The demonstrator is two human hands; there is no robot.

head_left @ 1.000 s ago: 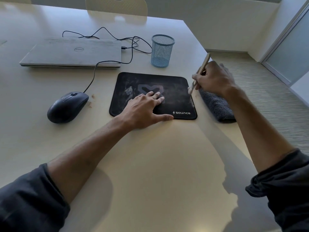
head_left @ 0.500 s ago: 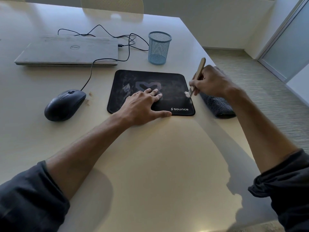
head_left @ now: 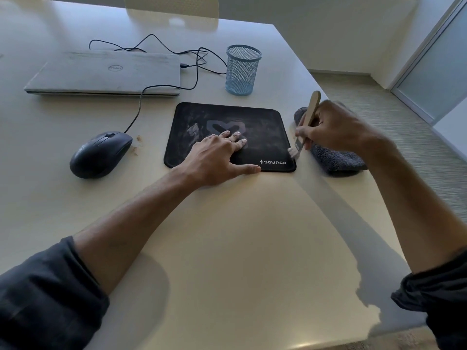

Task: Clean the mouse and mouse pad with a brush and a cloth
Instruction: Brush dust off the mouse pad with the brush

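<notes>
A black mouse pad (head_left: 262, 122) with dusty smears lies in the middle of the white table. My left hand (head_left: 219, 157) presses flat on its near half, fingers spread. My right hand (head_left: 336, 127) grips a small brush (head_left: 307, 122) with a pale wooden handle; its white bristles touch the pad's right edge near the front corner. A dark grey folded cloth (head_left: 333, 157) lies just right of the pad, partly under my right hand. The black wired mouse (head_left: 99, 154) sits left of the pad, with crumbs beside it.
A closed silver laptop (head_left: 106, 72) lies at the back left, with black cables (head_left: 177, 54) running beside it. A blue mesh pen cup (head_left: 242, 69) stands behind the pad. The table's right edge (head_left: 379, 205) runs close to the cloth. A chair back (head_left: 171, 6) shows beyond the table.
My right hand has brought the brush down along the pad's right edge, so the bristles now sit nearer the front corner. My left hand has stayed flat on the pad.
</notes>
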